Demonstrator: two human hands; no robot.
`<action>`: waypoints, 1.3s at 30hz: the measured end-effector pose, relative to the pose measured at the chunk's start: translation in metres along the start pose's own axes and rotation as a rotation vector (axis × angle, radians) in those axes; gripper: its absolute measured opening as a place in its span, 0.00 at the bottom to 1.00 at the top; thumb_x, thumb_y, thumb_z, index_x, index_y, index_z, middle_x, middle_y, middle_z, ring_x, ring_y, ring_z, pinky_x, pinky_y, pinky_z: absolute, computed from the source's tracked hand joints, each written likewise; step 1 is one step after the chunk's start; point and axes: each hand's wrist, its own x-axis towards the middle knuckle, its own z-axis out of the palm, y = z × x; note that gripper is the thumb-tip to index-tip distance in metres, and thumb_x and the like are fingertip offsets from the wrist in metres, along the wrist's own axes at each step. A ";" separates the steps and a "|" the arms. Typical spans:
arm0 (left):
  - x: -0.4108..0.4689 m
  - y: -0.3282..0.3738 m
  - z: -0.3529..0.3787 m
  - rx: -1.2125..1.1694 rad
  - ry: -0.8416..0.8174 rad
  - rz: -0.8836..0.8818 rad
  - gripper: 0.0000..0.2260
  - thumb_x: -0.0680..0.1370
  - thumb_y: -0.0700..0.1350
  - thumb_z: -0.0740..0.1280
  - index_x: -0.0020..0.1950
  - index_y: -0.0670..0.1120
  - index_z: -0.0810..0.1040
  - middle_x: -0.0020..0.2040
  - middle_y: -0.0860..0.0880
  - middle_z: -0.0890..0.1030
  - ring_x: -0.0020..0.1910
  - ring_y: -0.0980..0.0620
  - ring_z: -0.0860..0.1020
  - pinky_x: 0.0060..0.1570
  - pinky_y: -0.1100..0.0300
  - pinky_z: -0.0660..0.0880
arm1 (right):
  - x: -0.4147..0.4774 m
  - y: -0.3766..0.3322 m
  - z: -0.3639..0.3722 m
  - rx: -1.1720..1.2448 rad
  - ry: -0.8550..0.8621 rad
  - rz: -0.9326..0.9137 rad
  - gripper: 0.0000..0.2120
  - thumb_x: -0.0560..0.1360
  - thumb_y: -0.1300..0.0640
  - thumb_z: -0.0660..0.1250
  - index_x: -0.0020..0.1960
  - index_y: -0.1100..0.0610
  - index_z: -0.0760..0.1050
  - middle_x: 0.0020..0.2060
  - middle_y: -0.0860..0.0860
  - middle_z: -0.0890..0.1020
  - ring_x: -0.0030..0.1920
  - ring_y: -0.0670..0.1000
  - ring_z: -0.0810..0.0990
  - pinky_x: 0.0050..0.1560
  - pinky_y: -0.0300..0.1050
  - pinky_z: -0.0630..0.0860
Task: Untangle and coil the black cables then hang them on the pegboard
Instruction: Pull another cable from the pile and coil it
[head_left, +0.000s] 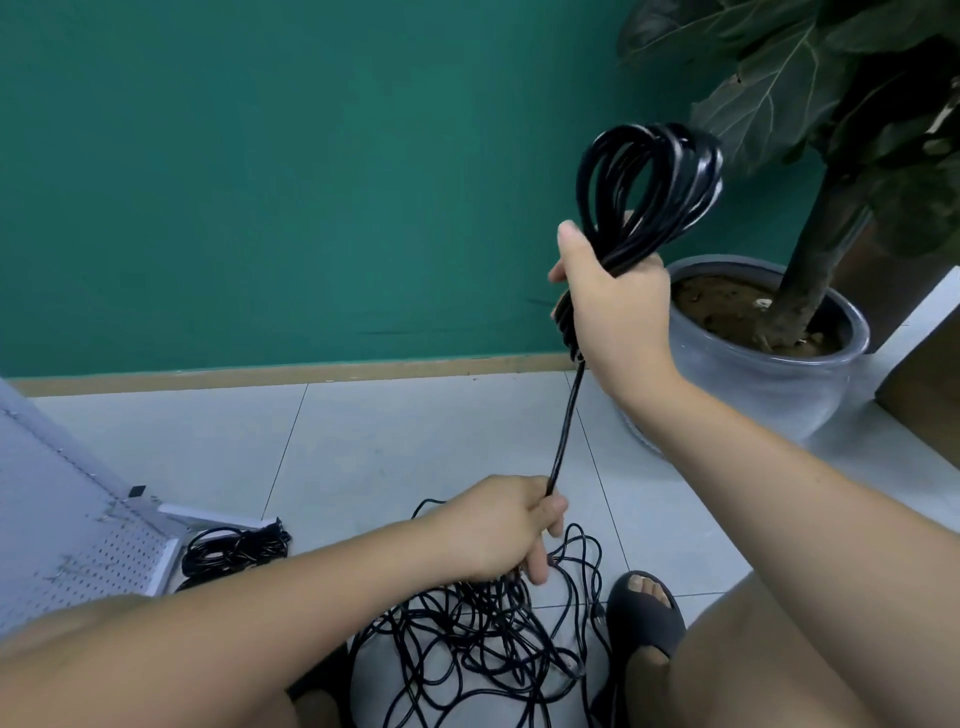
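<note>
Coil (654, 176) stands upright in right hand (613, 306) (tail (564, 431) to left hand (498, 530)).

Black coil (655, 182) raised, tangle (483, 634) on floor

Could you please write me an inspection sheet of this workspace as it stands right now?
Surface: pale tiled floor.
Job's things: coil held aloft; pegboard at left.
Clutter: nothing seen.
Hands: right hand grips the coil; left hand pinches the strand below it.
Cables: tangled pile on floor by the feet; smaller bundle beside pegboard.
Surroundings: green wall, potted plant at right.
</note>
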 end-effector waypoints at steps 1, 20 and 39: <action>-0.004 0.006 -0.002 0.066 0.033 0.011 0.16 0.89 0.55 0.55 0.53 0.48 0.77 0.34 0.48 0.84 0.32 0.52 0.77 0.38 0.53 0.75 | 0.003 0.003 -0.001 -0.061 -0.015 -0.018 0.22 0.82 0.51 0.71 0.43 0.70 0.75 0.29 0.54 0.78 0.29 0.53 0.74 0.31 0.48 0.73; -0.063 0.034 -0.112 0.077 0.801 0.410 0.15 0.76 0.55 0.79 0.40 0.50 0.77 0.30 0.45 0.75 0.32 0.50 0.66 0.33 0.61 0.64 | -0.035 0.017 -0.001 -0.462 -0.889 0.214 0.37 0.81 0.24 0.52 0.41 0.58 0.71 0.30 0.55 0.81 0.26 0.52 0.76 0.33 0.43 0.73; -0.068 0.038 -0.133 0.003 0.865 0.341 0.15 0.68 0.53 0.85 0.38 0.50 0.81 0.33 0.51 0.78 0.32 0.58 0.70 0.33 0.64 0.66 | -0.053 -0.002 0.002 -0.635 -1.098 0.192 0.15 0.81 0.55 0.70 0.39 0.57 0.71 0.26 0.48 0.74 0.21 0.45 0.69 0.22 0.35 0.65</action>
